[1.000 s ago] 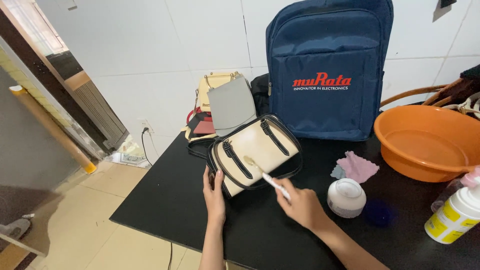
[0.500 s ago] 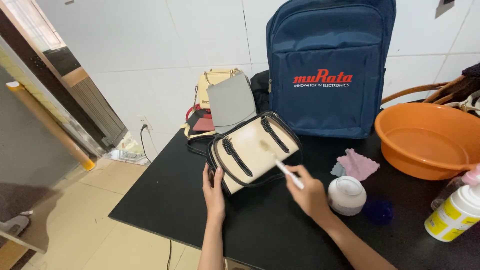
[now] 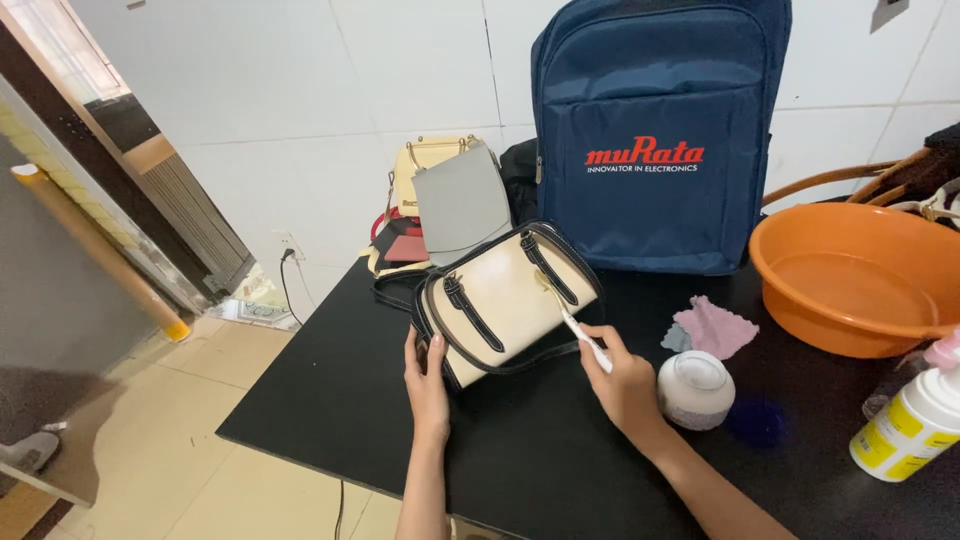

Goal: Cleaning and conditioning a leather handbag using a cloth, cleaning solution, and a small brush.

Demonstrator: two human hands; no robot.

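While my left hand presses flat against the near end of the cream handbag, fingers spread open along its side, the bag lies tilted on the black counter, its dark-trimmed straps facing up at me. My right hand is wrapped around a white toothbrush, gripping the handle low, and the bristle end is touching the bag's front panel, right beside the further black strap, up near the right edge. Just right of that hand sits a white round jar, almost touching my knuckles. Beyond it, a pink cloth lies crumpled on the counter, with a bit of pale blue cloth at its left. Over on the right, an orange basin is sitting there, and at the very edge a white pump bottle. Behind the handbag stands a big navy backpack upright against the tiled wall, and left of it a small stack of bags, a grey one leaning in front of a yellow one.
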